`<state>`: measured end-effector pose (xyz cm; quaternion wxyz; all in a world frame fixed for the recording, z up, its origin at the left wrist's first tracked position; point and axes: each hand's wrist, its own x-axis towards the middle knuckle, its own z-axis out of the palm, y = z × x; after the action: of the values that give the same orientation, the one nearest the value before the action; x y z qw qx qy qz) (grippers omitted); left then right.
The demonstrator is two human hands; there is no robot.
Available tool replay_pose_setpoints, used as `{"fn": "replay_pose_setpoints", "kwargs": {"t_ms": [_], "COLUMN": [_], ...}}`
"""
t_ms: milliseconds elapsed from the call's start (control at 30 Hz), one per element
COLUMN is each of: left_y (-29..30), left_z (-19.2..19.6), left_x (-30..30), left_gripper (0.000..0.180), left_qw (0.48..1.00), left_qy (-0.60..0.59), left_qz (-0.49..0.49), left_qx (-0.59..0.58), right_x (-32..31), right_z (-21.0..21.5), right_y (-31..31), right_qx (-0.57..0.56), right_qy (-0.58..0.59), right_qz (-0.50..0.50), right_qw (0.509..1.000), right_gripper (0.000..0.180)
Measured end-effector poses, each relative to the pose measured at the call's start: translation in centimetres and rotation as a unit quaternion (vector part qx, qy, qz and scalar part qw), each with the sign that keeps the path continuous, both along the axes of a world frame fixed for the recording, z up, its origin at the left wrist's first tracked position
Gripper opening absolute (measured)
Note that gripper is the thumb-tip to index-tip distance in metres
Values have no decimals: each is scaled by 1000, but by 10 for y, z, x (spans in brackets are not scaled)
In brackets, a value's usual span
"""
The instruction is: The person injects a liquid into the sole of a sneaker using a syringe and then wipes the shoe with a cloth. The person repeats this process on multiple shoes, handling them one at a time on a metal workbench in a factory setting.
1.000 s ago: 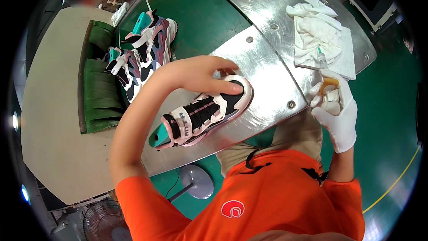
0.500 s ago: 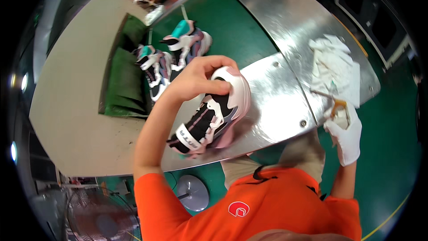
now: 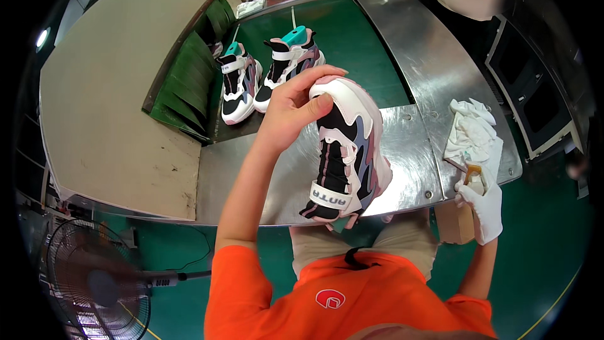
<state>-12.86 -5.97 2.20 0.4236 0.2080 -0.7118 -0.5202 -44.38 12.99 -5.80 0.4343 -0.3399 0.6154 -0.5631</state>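
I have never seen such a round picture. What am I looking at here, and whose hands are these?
The camera sits on a person's head and looks down, so the wide lens bends the edges. The arms from below are that person's own. The bare left hand holds a sneaker by its toe, above a metal table. The right hand, in a white glove, holds a small yellowish object that is too small to name, beside white cloths. Two more sneakers stand on the green belt behind.

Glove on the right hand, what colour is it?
White, seen in the head view: glove.
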Motion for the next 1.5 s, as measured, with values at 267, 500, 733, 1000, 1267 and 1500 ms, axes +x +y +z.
{"fn": "replay_pose_setpoints", "kwargs": {"t_ms": [267, 500, 733, 1000, 1267, 1500], "left_y": [-20, -25, -11, 18, 23, 27], "left_z": [-31, -63, -42, 9, 15, 19], "left_x": [20, 30, 20, -17, -28, -31], "left_gripper": [57, 52, 48, 55, 53, 52], "left_qw": [997, 975, 990, 1000, 998, 997], "left_qy": [75, 183, 125, -18, -64, -70], "left_qz": [33, 69, 40, -5, -11, -25], "left_qx": [16, 106, 57, 18, -27, -29], "right_x": [6, 1, 0, 17, 36, 34], "right_z": [4, -12, 22, 63, 84, 85], "right_y": [-1, -11, -8, -35, -54, -56], "right_qx": [-47, -11, 22, -307, -359, -318], "right_qy": [-1, 52, 45, -241, -298, -297], "right_qz": [-50, -45, 57, 273, 343, 382], "right_qw": [998, 998, 997, 879, 815, 816], "right_gripper": [47, 51, 48, 83, 94, 95]}}
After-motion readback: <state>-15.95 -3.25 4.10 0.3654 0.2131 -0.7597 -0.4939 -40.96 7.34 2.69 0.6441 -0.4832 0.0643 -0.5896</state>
